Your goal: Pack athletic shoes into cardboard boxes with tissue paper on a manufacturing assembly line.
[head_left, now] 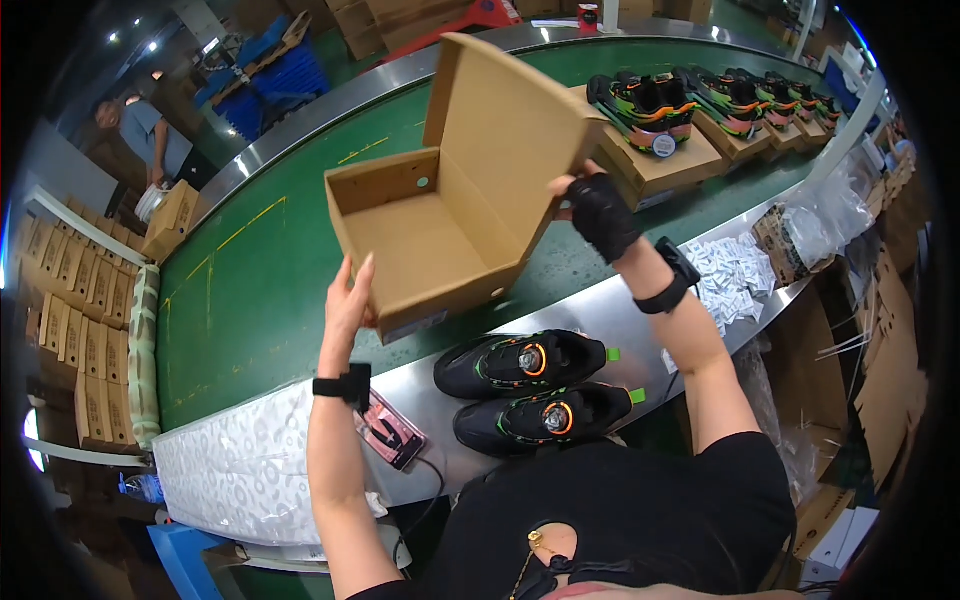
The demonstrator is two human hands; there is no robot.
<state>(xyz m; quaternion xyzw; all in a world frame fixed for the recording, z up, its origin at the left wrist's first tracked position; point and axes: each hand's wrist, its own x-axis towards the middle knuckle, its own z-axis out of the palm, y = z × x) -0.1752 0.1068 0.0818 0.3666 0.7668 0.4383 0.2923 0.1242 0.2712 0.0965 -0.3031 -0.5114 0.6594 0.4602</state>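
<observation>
One open, brown cardboard shoebox [425, 245] is over the green conveyor belt [230, 300], maybe resting on it, hard to say. Two black shoes with orange-ringed dials [500, 365] lie on the steel ledge [600, 310] nearest us. Our black-wrapped right hand [598, 212] pinches the raised lid [515, 135] by its edge, probably so it won't flop shut. Our bare left hand [348, 302] touches the near-left corner, thumb and finger slightly spread, likely steadying it; can't tell if they're gripping.
</observation>
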